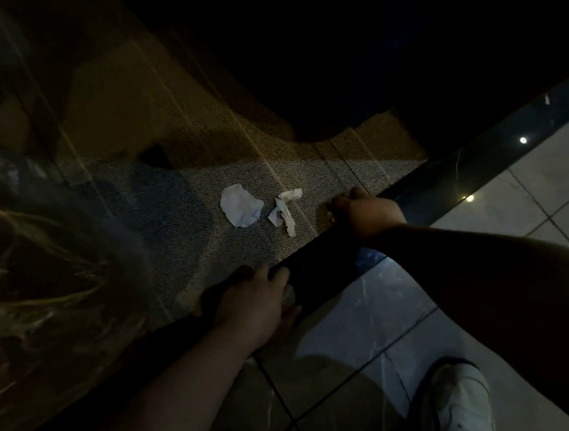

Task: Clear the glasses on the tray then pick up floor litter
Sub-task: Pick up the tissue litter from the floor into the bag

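Two white scraps of litter lie on the grey carpet: a flat crumpled paper and a twisted torn strip just to its right. My right hand is down on the carpet, a short gap to the right of the strip, with its fingers curled downward; the dim light hides whether anything is under them. My left hand is nearer to me, at the carpet's dark border strip. Its fingers are closed around a small pale lump of litter. No tray or glasses are in view.
A clear plastic bag fills the left side, over the carpet. A dark glossy border strip separates the carpet from pale shiny floor tiles. My white shoe stands on the tiles. Dark furniture looms beyond the litter.
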